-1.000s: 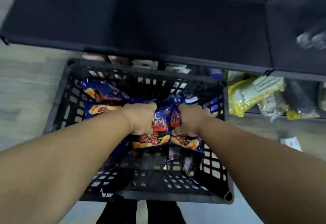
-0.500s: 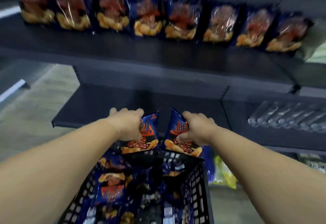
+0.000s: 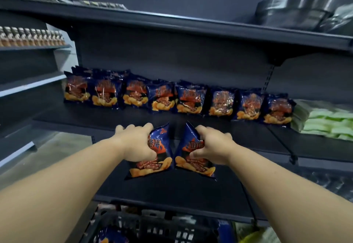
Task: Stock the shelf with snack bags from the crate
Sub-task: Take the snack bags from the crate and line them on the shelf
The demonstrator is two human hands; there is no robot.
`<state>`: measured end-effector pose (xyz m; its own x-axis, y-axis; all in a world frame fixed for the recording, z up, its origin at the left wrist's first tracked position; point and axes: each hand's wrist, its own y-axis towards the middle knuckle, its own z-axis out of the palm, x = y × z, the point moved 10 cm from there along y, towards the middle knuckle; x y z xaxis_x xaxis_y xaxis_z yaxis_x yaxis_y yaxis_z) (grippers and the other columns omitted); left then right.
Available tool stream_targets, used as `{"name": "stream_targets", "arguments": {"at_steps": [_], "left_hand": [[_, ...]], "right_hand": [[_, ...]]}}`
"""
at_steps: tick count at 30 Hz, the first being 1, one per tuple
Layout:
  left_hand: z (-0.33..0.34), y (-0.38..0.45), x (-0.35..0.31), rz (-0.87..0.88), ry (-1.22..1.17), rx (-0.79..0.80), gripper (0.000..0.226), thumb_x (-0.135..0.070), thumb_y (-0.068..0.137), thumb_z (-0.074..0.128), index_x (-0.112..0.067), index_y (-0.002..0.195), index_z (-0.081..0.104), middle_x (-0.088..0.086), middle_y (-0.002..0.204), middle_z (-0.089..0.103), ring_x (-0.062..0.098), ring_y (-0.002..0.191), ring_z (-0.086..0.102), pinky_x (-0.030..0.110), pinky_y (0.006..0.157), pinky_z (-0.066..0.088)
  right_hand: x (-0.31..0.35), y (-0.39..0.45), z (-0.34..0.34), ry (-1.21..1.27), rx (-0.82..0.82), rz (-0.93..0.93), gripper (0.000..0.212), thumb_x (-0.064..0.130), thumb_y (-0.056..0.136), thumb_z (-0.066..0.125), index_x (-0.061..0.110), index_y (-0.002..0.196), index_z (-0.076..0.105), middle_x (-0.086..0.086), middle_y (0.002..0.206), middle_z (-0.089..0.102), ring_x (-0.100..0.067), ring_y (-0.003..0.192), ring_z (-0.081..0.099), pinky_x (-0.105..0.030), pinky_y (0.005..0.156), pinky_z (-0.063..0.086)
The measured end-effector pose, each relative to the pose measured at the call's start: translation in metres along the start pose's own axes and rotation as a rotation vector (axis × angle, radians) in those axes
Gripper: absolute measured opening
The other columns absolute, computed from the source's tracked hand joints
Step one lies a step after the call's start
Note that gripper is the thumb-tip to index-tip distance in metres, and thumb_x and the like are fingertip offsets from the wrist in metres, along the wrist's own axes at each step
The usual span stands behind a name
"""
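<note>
My left hand (image 3: pixel 136 143) grips a blue snack bag (image 3: pixel 152 163) with orange chips printed on it. My right hand (image 3: pixel 212 147) grips a second blue snack bag (image 3: pixel 193 158) of the same kind. Both bags are held upright side by side in the air, just in front of the dark shelf (image 3: pixel 107 120). A row of several matching bags (image 3: pixel 177 97) stands along the back of that shelf. The black crate (image 3: pixel 152 225) sits at the bottom edge, with more blue bags inside, mostly cut off.
Pale green packets (image 3: pixel 328 124) lie on the shelf to the right of the row. An upper shelf (image 3: pixel 191 24) carries dark round containers (image 3: pixel 294 11). Small bottles (image 3: pixel 30 36) line a side shelf at left. A lower shelf board (image 3: pixel 172 191) lies under my hands.
Both hands lifted a bag each out of the crate and rose to the height of the stocked shelf. The view tilted up from the crate to the shelves.
</note>
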<state>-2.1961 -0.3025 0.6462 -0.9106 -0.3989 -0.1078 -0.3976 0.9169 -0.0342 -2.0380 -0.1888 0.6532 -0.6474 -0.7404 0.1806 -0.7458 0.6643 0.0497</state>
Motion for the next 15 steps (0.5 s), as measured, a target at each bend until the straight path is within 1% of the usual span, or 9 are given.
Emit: {"name": "stream_targets", "arguments": {"at_steps": [3,5,7,8,9,12,14,15], "left_hand": [[-0.024,-0.003,0.001,-0.027,-0.029,-0.044,0.070,-0.049,0.077,0.053,-0.024,0.136,0.027,-0.001,0.102,0.052,0.022,0.100,0.037,0.043,0.099,0.026],[-0.038,-0.003,0.003,-0.048,-0.038,-0.063,0.066,-0.045,0.080,0.053,-0.022,0.136,0.027,-0.001,0.095,0.047,0.023,0.097,0.035,0.042,0.097,0.027],[-0.049,-0.001,0.006,-0.045,-0.011,-0.082,0.063,-0.042,0.080,0.054,-0.021,0.133,0.029,-0.005,0.088,0.044,0.023,0.097,0.037,0.042,0.098,0.027],[-0.054,0.002,0.008,-0.040,0.008,-0.092,0.064,-0.043,0.078,0.055,-0.021,0.133,0.030,-0.006,0.088,0.045,0.022,0.099,0.039,0.043,0.099,0.027],[-0.058,0.004,0.012,-0.037,0.024,-0.096,0.065,-0.043,0.077,0.056,-0.021,0.133,0.030,-0.006,0.089,0.048,0.022,0.101,0.040,0.044,0.099,0.027],[-0.071,0.012,0.026,-0.057,0.060,-0.110,0.065,-0.043,0.078,0.056,-0.021,0.133,0.030,-0.002,0.100,0.052,0.023,0.107,0.041,0.045,0.101,0.026],[-0.081,0.018,0.035,-0.065,0.095,-0.138,0.065,-0.044,0.080,0.057,-0.020,0.134,0.030,0.000,0.106,0.052,0.025,0.110,0.042,0.046,0.101,0.026],[-0.086,0.022,0.040,-0.069,0.112,-0.148,0.066,-0.044,0.081,0.057,-0.019,0.136,0.029,0.001,0.108,0.053,0.026,0.112,0.042,0.047,0.102,0.026]], "right_hand": [[0.005,0.003,-0.024,-0.012,-0.066,-0.005,0.054,0.055,0.079,0.069,0.030,0.118,0.041,0.006,0.118,0.056,-0.023,0.114,0.051,-0.045,0.093,0.032],[0.009,0.006,-0.038,-0.015,-0.100,-0.010,0.056,0.054,0.080,0.070,0.029,0.121,0.041,0.004,0.122,0.057,-0.025,0.116,0.051,-0.047,0.094,0.030],[0.013,0.008,-0.049,-0.030,-0.112,-0.006,0.060,0.052,0.081,0.069,0.028,0.127,0.039,0.003,0.127,0.056,-0.027,0.119,0.049,-0.050,0.099,0.028],[0.015,0.010,-0.054,-0.041,-0.118,-0.007,0.060,0.051,0.082,0.069,0.027,0.128,0.038,0.002,0.126,0.057,-0.027,0.119,0.049,-0.051,0.100,0.027],[0.017,0.012,-0.058,-0.053,-0.124,-0.011,0.055,0.049,0.083,0.069,0.027,0.123,0.039,0.001,0.121,0.058,-0.028,0.116,0.049,-0.051,0.100,0.027],[0.024,0.020,-0.070,-0.086,-0.142,-0.016,0.042,0.046,0.085,0.068,0.027,0.106,0.036,0.004,0.099,0.052,-0.026,0.107,0.046,-0.051,0.099,0.029],[0.030,0.028,-0.076,-0.090,-0.150,-0.018,0.041,0.046,0.086,0.067,0.026,0.105,0.037,0.005,0.094,0.047,-0.027,0.109,0.043,-0.052,0.100,0.029],[0.033,0.034,-0.077,-0.090,-0.150,-0.016,0.041,0.046,0.086,0.066,0.025,0.109,0.038,0.004,0.096,0.048,-0.028,0.113,0.042,-0.052,0.100,0.029]]}}
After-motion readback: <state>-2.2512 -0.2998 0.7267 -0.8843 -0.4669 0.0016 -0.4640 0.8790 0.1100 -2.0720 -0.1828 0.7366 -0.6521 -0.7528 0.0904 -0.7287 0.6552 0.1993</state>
